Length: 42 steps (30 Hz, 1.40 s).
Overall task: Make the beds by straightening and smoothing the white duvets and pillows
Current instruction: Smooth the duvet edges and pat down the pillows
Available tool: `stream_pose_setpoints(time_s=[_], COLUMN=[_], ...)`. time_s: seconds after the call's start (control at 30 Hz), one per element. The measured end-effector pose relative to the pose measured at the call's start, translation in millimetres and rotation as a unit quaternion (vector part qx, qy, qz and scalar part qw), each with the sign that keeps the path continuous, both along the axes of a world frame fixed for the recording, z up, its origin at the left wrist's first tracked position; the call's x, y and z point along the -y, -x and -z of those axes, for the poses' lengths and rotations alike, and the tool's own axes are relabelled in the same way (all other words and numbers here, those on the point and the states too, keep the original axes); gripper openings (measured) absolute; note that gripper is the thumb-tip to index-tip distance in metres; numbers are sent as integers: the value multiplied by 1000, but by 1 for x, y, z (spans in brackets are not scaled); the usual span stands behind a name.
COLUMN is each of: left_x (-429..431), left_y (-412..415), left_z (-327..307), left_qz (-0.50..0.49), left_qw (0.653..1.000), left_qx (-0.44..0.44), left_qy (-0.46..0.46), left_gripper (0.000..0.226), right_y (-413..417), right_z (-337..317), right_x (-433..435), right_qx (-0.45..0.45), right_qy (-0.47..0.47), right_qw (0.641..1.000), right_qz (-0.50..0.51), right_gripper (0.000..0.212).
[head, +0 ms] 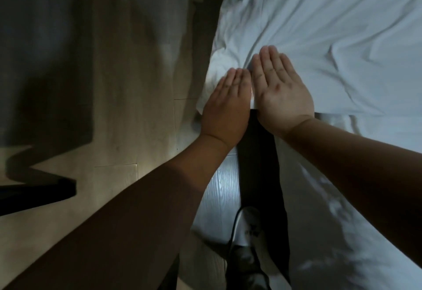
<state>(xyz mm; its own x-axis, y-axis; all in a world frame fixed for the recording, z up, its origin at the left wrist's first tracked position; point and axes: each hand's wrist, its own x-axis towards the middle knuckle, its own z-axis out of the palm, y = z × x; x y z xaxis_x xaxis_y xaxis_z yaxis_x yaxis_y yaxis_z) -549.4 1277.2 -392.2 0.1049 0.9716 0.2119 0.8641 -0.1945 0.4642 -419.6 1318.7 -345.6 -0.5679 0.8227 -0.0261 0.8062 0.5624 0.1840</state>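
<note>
**Both hands laid flat on the corner of the white duvet**

The white duvet [331, 38] fills the upper right of the view. It is spread over the bed and crossed by many creases, and its near left corner is bunched at the bed's edge. The pale wood floor [127, 97] takes up the left side, much of it in deep shadow. Below the duvet's lower edge, a white sheet [342, 198] runs down toward the bottom right. A dark strip [258, 175] runs down from between the two wrists along the sheet's left edge; I cannot tell what it is. A black angular piece of furniture [38, 189] stands on the floor at the far left.

Both bare forearms reach up from the bottom of the view, and the hands sit side by side, almost touching. The right hand [282, 93] lies back-up on the duvet near its lower edge, fingers straight and close together, gripping nothing, with creases fanning out from its fingertips. The left hand [225, 106] is equally flat and straight-fingered, set over the bunched corner and holding nothing. A light shoe [249, 228] shows on the floor near the bottom.
</note>
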Motion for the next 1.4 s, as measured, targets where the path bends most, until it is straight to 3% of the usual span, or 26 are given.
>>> stream_pose_setpoints(time_s=[0.2,0.33,0.4,0.5,0.63,0.83,1.03,1.2,1.3,1.4], left_x=[26,28,18,12,27,38,32,39,48,45], left_y=[10,14,25,58,102,128,147,166,189,218], left_z=[27,33,29,19,-3,-92,-203,-318,-342,-356], left_qz=[-63,-184,-200,-162,-66,16,76,100,83,42], left_qw=[997,969,959,979,995,996,984,980,974,966], left_qx=[4,70,110,95,-37,-84,-156,-162,-118,-125], left_qy=[51,151,169,81,-67,-11,-49,51,175,222], left_gripper=[59,94,86,56,48,51,31,31,44,45], right_y=[10,10,8,7,37,102,132,138,135,132], right_z=[-11,-19,-23,-28,-32,-70,-169,-280,-311,-330], right_x=[-3,1,4,8,29,46,47,47,43,37], right_qx=[57,-14,-43,-44,10,-32,-55,-98,-79,-75], right_qy=[85,54,54,56,23,17,93,109,113,105], right_qw=[995,998,998,997,1000,999,992,972,965,964], right_qz=[13,6,-1,-14,14,31,66,183,222,234], right_gripper=[63,63,61,64,69,61,52,37,34,29])
